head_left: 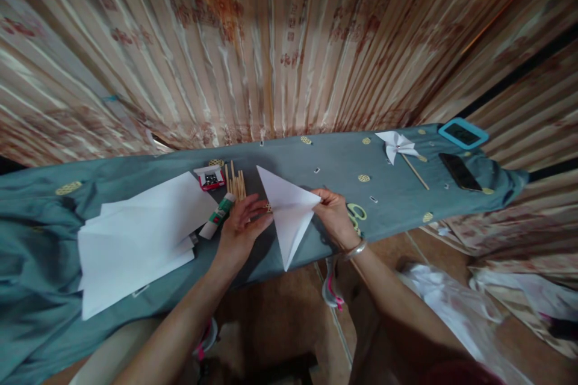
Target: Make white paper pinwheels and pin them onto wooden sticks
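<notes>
A folded sheet of white paper (289, 207), creased along its middle into triangular halves, is held up over the cloth-covered table. My right hand (334, 213), with a silver bangle at the wrist, pinches its right corner between thumb and fingers. At the paper's left edge is my left hand (244, 222), thumb and fingers apart; its thumb tip reaches the edge, though contact is hard to make out. Green-handled scissors (356, 212) lie partly hidden behind my right wrist. Beside my left hand are a glue stick (217, 216) and several wooden sticks (235, 183).
A stack of white paper (135, 234) lies at the left, with a small red box of dark pins (211, 178) behind it. Toward the right are a white paper pinwheel (398, 147) on a stick, a black phone (459, 171) and a blue-framed device (463, 133). Curtains (289, 42) hang behind.
</notes>
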Action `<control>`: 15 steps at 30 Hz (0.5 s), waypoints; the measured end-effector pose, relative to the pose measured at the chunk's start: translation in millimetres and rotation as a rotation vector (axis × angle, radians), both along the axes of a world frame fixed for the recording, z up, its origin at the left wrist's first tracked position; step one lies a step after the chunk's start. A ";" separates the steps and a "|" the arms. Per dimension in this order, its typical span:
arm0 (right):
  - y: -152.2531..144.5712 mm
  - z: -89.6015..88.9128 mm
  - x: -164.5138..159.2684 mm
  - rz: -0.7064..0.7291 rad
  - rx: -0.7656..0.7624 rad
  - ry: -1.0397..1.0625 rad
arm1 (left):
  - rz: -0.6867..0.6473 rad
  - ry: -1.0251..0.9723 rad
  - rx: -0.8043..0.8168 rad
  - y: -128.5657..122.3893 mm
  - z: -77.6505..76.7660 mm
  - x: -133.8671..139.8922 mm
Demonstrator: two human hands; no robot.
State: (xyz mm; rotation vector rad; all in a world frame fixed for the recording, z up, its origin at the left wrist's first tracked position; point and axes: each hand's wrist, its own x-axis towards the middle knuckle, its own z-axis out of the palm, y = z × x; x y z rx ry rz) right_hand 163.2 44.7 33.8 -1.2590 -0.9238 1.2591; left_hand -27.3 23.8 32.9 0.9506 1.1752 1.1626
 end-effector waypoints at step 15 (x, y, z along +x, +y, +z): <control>-10.8 2.2 -20.4 0.131 0.085 -0.244 | -0.042 0.130 0.041 -6.5 -8.1 10.3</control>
